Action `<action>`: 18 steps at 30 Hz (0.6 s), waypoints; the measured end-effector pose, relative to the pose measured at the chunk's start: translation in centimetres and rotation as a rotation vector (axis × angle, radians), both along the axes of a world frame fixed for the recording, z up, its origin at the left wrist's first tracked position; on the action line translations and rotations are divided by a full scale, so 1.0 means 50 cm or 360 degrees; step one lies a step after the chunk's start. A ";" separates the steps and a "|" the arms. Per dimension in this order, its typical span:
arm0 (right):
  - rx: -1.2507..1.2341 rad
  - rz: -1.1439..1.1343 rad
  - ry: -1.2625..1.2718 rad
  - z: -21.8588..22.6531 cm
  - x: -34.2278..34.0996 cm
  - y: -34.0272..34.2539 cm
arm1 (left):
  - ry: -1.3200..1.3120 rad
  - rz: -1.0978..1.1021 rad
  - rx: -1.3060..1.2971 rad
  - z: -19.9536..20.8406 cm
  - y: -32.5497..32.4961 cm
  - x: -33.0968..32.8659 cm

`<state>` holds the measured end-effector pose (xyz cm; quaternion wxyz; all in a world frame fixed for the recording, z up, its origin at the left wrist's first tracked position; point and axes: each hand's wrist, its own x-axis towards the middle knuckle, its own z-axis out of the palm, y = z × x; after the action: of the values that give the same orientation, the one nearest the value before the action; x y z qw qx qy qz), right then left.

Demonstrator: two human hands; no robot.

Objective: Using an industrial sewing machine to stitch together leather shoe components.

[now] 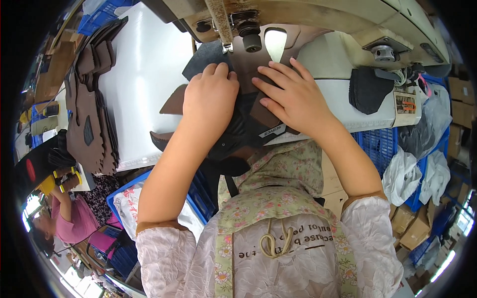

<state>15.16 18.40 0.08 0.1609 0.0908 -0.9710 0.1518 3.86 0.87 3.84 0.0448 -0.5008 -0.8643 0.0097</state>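
Observation:
A brown and black shoe upper (243, 116) lies under a sewing machine (318, 17), its dark lower part drooping over the table's near edge. My left hand (211, 97) is closed on its left side, fingers curled down by the needle and presser foot (227, 48); the fingertips are partly hidden. Spread nearly flat, the fingers of my right hand (295, 97) rest on the brown material to the right of the needle. A dark blue-grey flap (203, 59) of material sticks out beyond my left knuckles.
Brown cut pieces (92, 124) are stacked at the left of the white table (144, 74). A black piece (370, 89) lies at the right end. Below it are a blue crate (377, 146) and plastic bags (402, 176). Another person in a pink top (77, 218) is at far left.

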 end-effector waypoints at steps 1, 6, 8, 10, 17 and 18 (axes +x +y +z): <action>0.0001 -0.0007 -0.0001 0.000 -0.001 0.001 | 0.0031 -0.0002 0.0012 -0.001 0.001 -0.001; 0.0038 -0.0031 0.0016 -0.003 -0.009 0.004 | 0.0142 -0.0007 0.0005 -0.011 0.005 -0.006; 0.0055 -0.0032 0.0021 -0.004 -0.012 0.004 | 0.0214 -0.0023 0.0055 -0.016 0.005 -0.008; 0.0052 -0.0053 0.0017 -0.005 -0.014 0.005 | 0.0203 -0.0009 0.0037 -0.015 0.009 -0.009; 0.0062 -0.0059 0.0018 -0.009 -0.021 0.010 | 0.0176 -0.0006 0.0002 -0.017 0.017 -0.023; 0.0070 -0.0020 0.0011 -0.011 -0.023 0.015 | 0.0172 -0.0005 0.0002 -0.016 0.016 -0.025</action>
<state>14.02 19.16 -0.46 0.1632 0.0887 -0.9741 0.1292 2.60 1.66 3.04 0.0918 -0.5009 -0.8599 0.0361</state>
